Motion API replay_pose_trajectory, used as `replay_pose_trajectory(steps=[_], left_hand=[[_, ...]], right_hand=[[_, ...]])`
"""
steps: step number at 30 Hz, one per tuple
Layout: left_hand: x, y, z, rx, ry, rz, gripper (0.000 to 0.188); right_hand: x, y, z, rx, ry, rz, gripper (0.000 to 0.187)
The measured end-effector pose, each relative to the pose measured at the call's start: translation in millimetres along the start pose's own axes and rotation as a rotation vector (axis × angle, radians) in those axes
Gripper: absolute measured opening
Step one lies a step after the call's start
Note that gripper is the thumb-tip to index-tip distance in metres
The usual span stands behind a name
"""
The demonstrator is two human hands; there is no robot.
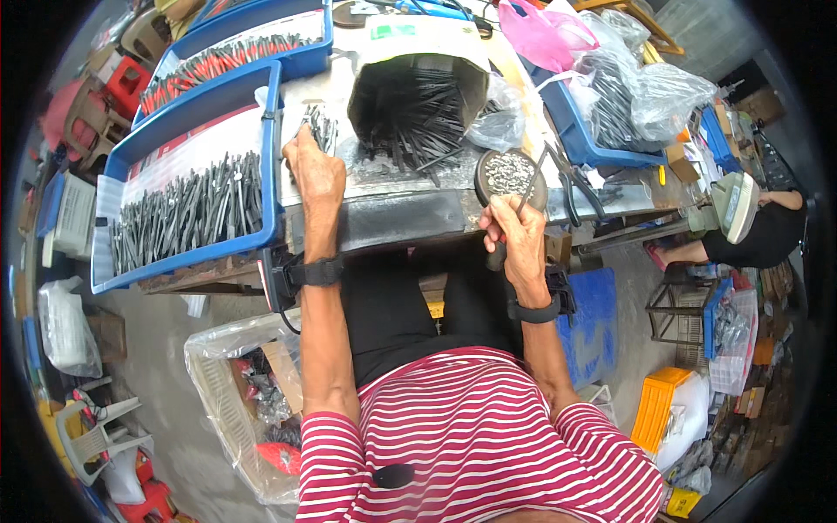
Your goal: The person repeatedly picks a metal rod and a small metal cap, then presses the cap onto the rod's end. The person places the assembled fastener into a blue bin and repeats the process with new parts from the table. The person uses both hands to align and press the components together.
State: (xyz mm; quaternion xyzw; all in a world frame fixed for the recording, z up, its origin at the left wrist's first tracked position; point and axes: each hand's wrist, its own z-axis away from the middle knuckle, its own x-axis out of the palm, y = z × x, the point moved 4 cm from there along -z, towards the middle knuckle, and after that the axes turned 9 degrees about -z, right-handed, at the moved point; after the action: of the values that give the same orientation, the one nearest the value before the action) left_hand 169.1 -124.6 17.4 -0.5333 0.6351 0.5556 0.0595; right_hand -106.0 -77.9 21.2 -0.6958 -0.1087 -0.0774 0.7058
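Observation:
My left hand [316, 172] reaches onto the bench with its fingers drawn together at a small pile of slim metal parts [323, 131]. What it pinches, if anything, is too small to make out. My right hand [521, 228] is closed around a thin rod-like tool [529, 185] with a dark handle end showing below the fist. The tool's shaft points up across a round dish [480, 180] of small silvery pieces [509, 171]. Between my hands, a wide-mouthed pale bag or tub [471, 54] lies tipped toward me, full of thin black rods [417, 118].
Blue trays [273, 144] on the left hold black and red-handled slim items. Dark-handled pliers [575, 190] lie right of the dish. Another blue tray [610, 157] holds plastic bags and rods. A plastic-lined crate [214, 383] stands on the floor; a person [754, 231] is at far right.

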Motion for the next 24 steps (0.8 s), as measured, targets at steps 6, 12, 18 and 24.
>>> replay_pose_trajectory(steps=[6, 12, 18, 24], left_hand=[[-8, 18, 23, 0.218, 0.152, 0.057, 0.045], [3, 68, 60, 0.313, -0.003, 0.161, 0.029], [28, 95, 65, 0.395, -0.087, -0.084, 0.023], [43, 99, 66, 0.39, -0.073, -0.212, 0.019]], right_hand=[[-4, 0, 0, 0.003, 0.002, -0.02, 0.023], [-10, -1, -2, -0.006, 0.004, -0.013, 0.024], [-17, -8, -4, 0.018, -0.006, 0.024, 0.024], [-25, -15, -7, 0.005, 0.018, 0.045, 0.021]])
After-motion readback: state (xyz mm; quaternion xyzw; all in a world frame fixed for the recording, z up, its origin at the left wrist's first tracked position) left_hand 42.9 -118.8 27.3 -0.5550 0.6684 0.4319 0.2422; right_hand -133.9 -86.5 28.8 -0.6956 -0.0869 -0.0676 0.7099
